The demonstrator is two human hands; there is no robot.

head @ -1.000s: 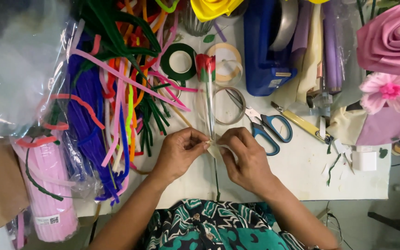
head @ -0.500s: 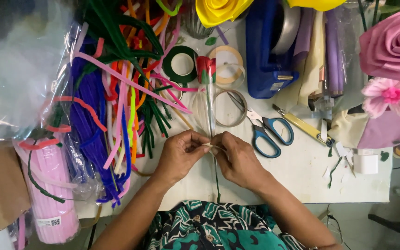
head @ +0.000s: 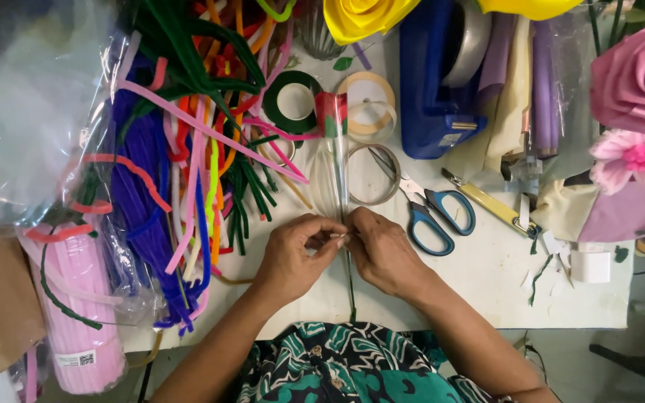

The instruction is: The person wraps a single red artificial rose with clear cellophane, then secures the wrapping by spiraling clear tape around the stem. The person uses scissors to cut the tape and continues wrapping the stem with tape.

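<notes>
A small red artificial rose (head: pixel 331 110) on a thin green stem lies in a clear plastic sleeve (head: pixel 333 181) that points away from me across the white table (head: pixel 487 283). My left hand (head: pixel 293 254) and my right hand (head: pixel 382 250) meet at the sleeve's near end, fingertips pinching the plastic around the stem. The green stem (head: pixel 351 287) runs on below my hands toward my lap.
A heap of coloured pipe cleaners (head: pixel 188 142) and a pink bundle (head: pixel 76 306) lie at the left. Tape rolls (head: pixel 293 101), a blue tape dispenser (head: pixel 434 82), blue-handled scissors (head: pixel 434 213) and a yellow cutter (head: pixel 490 205) sit behind. Pink paper flowers (head: pixel 636 97) stand at the right.
My hands have drawn closer together on the sleeve's near end, and the fingers have shifted their pinch slightly. The rose and sleeve stay where they were.
</notes>
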